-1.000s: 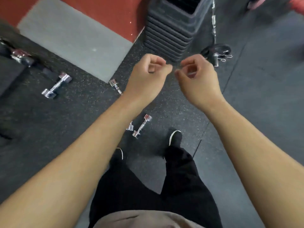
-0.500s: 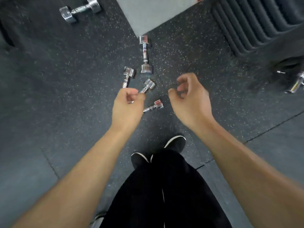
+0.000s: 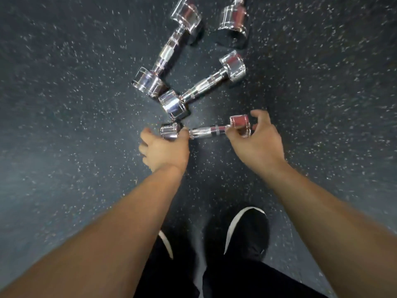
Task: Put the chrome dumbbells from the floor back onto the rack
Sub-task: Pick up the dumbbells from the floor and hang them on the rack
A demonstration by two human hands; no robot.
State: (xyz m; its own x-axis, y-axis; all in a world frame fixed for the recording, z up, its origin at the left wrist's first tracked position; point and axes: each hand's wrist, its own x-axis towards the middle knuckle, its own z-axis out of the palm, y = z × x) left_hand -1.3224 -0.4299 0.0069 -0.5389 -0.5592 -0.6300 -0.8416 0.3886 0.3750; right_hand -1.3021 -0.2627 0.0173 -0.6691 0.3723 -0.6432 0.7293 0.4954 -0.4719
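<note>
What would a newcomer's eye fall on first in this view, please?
Most likely the nearest dumbbell, bright chrome lying crosswise at the centre. The left hand grips its left head and the right hand curls round its right head. Just beyond it, three more chrome dumbbells lie clustered on the dark speckled floor, and black shoes show at the bottom.

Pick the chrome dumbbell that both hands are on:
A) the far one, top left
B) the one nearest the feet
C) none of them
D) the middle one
B: the left hand curls round one head and the right hand round the other head of the nearest dumbbell; no hand is on the middle dumbbell or the far dumbbell.
</note>
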